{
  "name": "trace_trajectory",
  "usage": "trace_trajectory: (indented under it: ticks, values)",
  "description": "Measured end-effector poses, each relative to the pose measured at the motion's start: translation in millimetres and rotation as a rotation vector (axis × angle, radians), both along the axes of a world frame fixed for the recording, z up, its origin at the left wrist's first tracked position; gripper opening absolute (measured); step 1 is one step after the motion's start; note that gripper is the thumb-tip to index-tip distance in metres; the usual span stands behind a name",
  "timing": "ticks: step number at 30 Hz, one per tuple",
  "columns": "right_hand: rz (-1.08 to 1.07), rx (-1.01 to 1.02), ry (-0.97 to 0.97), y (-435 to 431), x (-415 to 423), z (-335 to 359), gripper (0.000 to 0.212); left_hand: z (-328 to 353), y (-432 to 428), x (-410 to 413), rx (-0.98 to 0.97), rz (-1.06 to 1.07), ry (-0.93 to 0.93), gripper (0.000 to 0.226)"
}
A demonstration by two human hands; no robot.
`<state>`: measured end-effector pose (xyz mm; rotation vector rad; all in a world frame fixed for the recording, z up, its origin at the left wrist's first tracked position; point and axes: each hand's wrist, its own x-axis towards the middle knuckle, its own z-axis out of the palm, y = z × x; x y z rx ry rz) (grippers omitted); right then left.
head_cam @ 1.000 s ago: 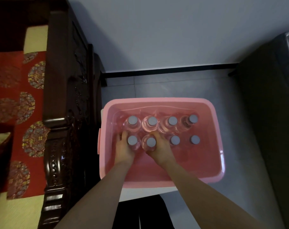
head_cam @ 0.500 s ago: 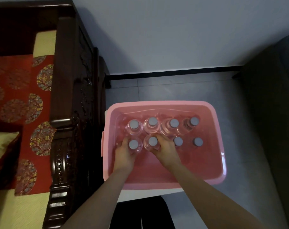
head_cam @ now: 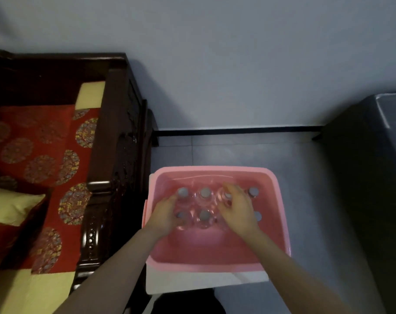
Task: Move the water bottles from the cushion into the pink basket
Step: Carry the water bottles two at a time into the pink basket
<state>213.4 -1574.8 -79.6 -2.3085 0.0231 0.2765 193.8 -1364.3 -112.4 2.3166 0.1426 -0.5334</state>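
The pink basket (head_cam: pixel 215 170) stands on the floor in front of me. Several clear water bottles with grey caps stand upright inside it in two rows, such as one at the back (head_cam: pixel 205 192) and one in front (head_cam: pixel 204 215). My left hand (head_cam: pixel 164 215) hovers at the front-left bottle (head_cam: pixel 181 215), fingers loosely apart and holding nothing. My right hand (head_cam: pixel 236 206) is spread open over the right-hand bottles and hides some caps. The red patterned cushion (head_cam: pixel 34 143) on the left shows no bottles.
A dark carved wooden sofa arm (head_cam: pixel 115 159) stands between the cushion and the basket. A yellow pillow (head_cam: pixel 9 205) lies on the seat. The basket rests on a white support (head_cam: pixel 204 282). A dark cabinet (head_cam: pixel 362 189) stands at the right, and the wall is close behind.
Both hands have let go of the two front-left bottles and lifted. My right hand moved right and away over the back row. The view shifted right and down.
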Motion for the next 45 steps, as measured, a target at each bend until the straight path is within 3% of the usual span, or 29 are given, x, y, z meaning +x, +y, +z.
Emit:
trace_trajectory:
  ticks: [3,11,14,20,32,39,45]
  values:
    - [-0.032,-0.036,-0.059,-2,27,37,0.049,39,6,15,-0.027,0.053,-0.111,0.05]
    - [0.049,0.016,-0.384,56,71,174,0.052,198,78,24,-0.302,0.511,-0.546,0.032]
    - [0.146,0.049,-0.467,97,62,213,0.052,249,127,-8,-0.318,0.634,-0.712,0.034]
    - [0.391,0.134,-0.525,214,0,270,0.055,311,238,-134,-0.21,0.815,-0.853,0.042]
    - [0.694,0.321,-0.552,475,-206,303,0.052,352,444,-462,-0.127,1.233,-0.984,0.036]
    - [0.851,0.323,-0.521,586,-285,296,0.052,341,527,-576,-0.091,1.373,-0.964,0.044]
    - [0.906,0.281,-0.503,682,-307,295,0.056,330,601,-609,-0.051,1.478,-0.964,0.037]
